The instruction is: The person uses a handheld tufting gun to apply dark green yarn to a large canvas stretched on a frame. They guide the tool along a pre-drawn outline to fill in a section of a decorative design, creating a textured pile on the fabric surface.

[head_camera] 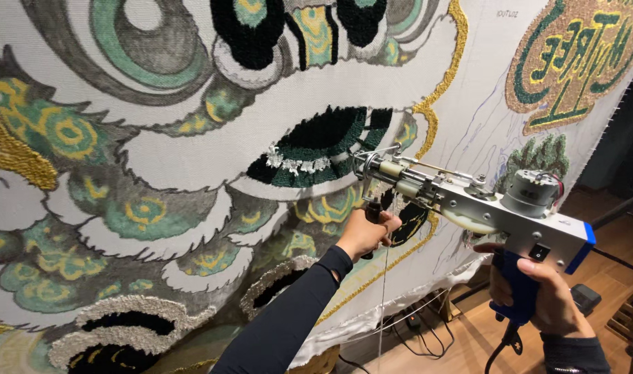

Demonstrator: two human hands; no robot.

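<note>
My right hand [548, 294] clenches the blue pistol grip of the silver metal tufting gun [469, 197] at lower right, while my left hand [365, 232] grasps its black front handle, needle tip against the stretched white backing cloth [191, 156]. The dark green pile patch [316, 145] at centre and gold outline [437, 104] appear tufted; the broad white areas judged still bare.

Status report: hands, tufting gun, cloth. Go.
Right hand grips tufting gun by blue handle. Left hand on front grip. Needle tip at stretched cloth. Yarn strand hanging free below.
</note>
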